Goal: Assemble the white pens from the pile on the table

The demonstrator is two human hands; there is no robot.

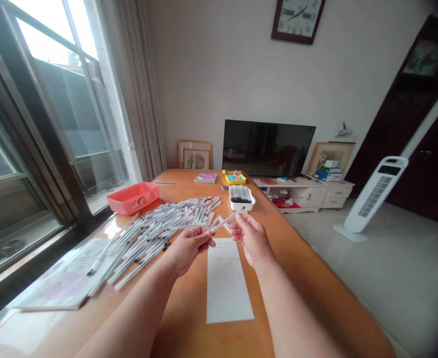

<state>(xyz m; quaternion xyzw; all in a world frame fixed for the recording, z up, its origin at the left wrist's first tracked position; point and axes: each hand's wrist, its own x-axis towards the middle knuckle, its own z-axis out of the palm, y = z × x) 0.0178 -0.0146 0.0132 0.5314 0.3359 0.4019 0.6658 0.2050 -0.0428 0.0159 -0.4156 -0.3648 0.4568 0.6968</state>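
Both of my hands are raised over the wooden table (297,278). My right hand (249,237) pinches a slim white pen (228,219) that slants up to the right. My left hand (189,244) is closed in a pinch near the pen's lower end, and a thin refill seems to run left from its fingers. A wide heap of white pens (155,228) lies just left of my hands. Beyond my right hand stands a white tray (241,198) filled with pens standing in a row. A white paper sheet (227,283) lies under my hands.
A red plastic basket (133,197) sits at the table's left edge by the window. Papers (65,278) lie at the near left. A yellow box (234,177) and a colourful booklet (205,177) are at the far end. A television (267,148) and a tower fan (372,196) stand beyond.
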